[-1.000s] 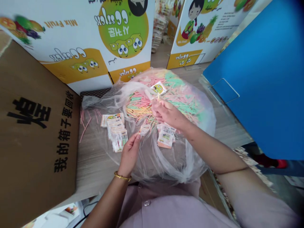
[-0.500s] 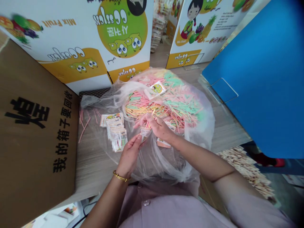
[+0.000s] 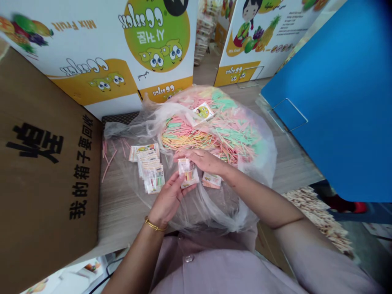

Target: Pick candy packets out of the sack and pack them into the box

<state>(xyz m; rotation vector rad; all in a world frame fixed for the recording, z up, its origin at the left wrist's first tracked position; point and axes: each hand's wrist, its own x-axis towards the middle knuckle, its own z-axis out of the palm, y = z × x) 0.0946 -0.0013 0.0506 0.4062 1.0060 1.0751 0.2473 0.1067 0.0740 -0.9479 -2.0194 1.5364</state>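
My left hand (image 3: 169, 196) is closed on the lower left of a small clear-and-white candy stick packet (image 3: 189, 179), thumb in front. Yellow and pink sticks show through its window. My right hand (image 3: 206, 160) is at the packet's top edge, its fingers reaching left behind it and its thumb side against the upper right. Beyond the hands, a large clear plastic bag (image 3: 260, 163) lies spread around a heap of pink, green and yellow candy sticks (image 3: 196, 136). A printed packet (image 3: 203, 112) rests on the heap. More packets (image 3: 212, 179) lie beside my right wrist.
Overlapping filled packets (image 3: 154, 179) lie left of my hands, near loose pink sticks (image 3: 109, 165). A brown carton (image 3: 52, 171) borders the table (image 3: 113, 220) on the left. Printed cartons (image 3: 101, 53) stand behind, and a blue panel (image 3: 330, 98) is on the right. Many packets (image 3: 318, 220) are piled lower right.
The sticks pinched in my right hand are now inside the packet. My left hand has turned the packet to face me, and my right fingers have come down to its top edge.
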